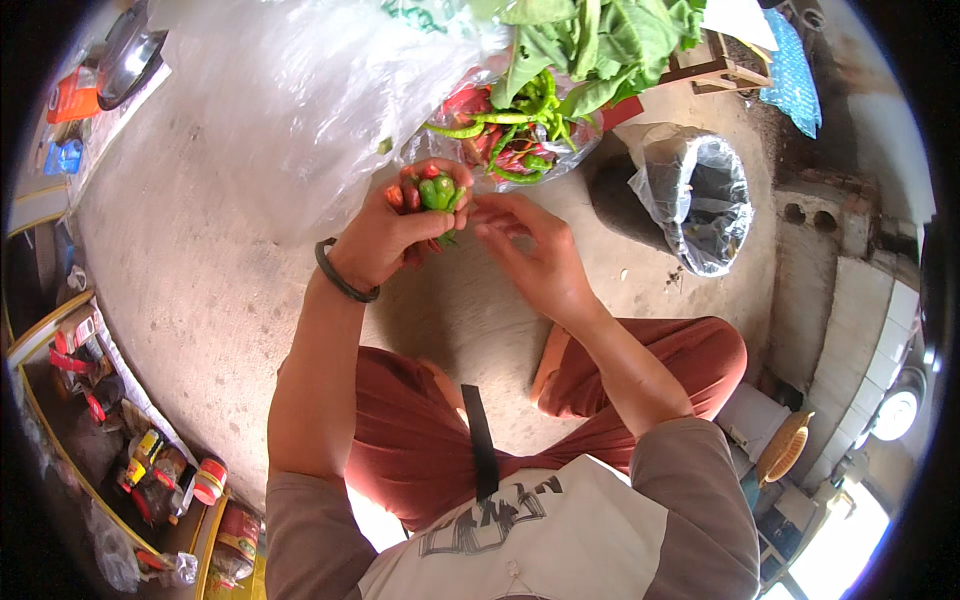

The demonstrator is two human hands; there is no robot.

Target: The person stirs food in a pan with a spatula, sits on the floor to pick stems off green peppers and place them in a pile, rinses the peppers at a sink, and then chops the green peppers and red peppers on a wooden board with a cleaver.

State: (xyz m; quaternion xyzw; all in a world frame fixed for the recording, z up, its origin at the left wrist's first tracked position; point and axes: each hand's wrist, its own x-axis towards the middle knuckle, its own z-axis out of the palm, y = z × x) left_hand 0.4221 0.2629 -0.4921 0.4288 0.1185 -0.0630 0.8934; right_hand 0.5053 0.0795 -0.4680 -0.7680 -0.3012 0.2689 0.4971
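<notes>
My left hand (409, 221) is closed around a small bunch of red and green chili peppers (439, 193), their ends pointing up past my fingers. A few pepper tips also show below that hand. Just to its right, my right hand (536, 251) is raised with its fingers curled towards the bunch. Its fingertips almost meet my left fingers, and whether they pinch anything is too small to tell. Beyond both hands, more red and green chili peppers (517, 139) lie in a clear plastic bag (577, 159). Large green leaves (592, 52) rest against that pile.
A big translucent plastic sheet (300, 97) spreads at the upper left. On the right stands a bin (694, 199) lined with a plastic bag. Bottles and jars (150, 465) crowd a shelf at the lower left. A small wooden stool (716, 71) is at the upper right.
</notes>
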